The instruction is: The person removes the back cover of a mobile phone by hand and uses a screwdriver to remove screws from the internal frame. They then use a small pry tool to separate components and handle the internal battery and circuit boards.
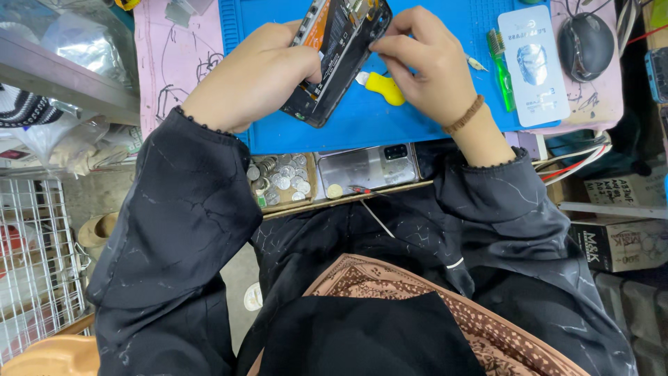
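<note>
- Left hand [254,73]: fingers curled tight round the opened phone [337,56], gripping its left long side; phone held tilted above the blue mat [417,115], back cover off, internals facing up (dark battery, orange strip near top).
- Right hand [424,59]: fingers bunched, tips pinched at the phone's upper right edge; whether a small tool sits betw. the tips can't be told. Brown bead bracelet [465,115] on that wrist.
- Blue mat: covers mid part of the desk [174,63], over a pink sheet w/ pen scribbles showing at the desk's left & right sides.
- Yellow pry tool [386,88]: lies on the mat just under the right hand, near the phone's lower right side.
- Green brush [501,66]: on the mat's right part, beside a white flat packet [534,66] that overlaps the mat's right edge.
- Black mouse [586,45]: near the desk's right far corner, on the pink sheet, right of the packet.
- Front edge of desk: open tray w/ coins [282,179] at left; silver phone back cover [367,169] next to it, camera cutout to the right.
- Thin red-handled tool [362,190]: rests along the tray's front lip, below the cover.
- Both sleeves black; person's lap fills the lower part of view.
</note>
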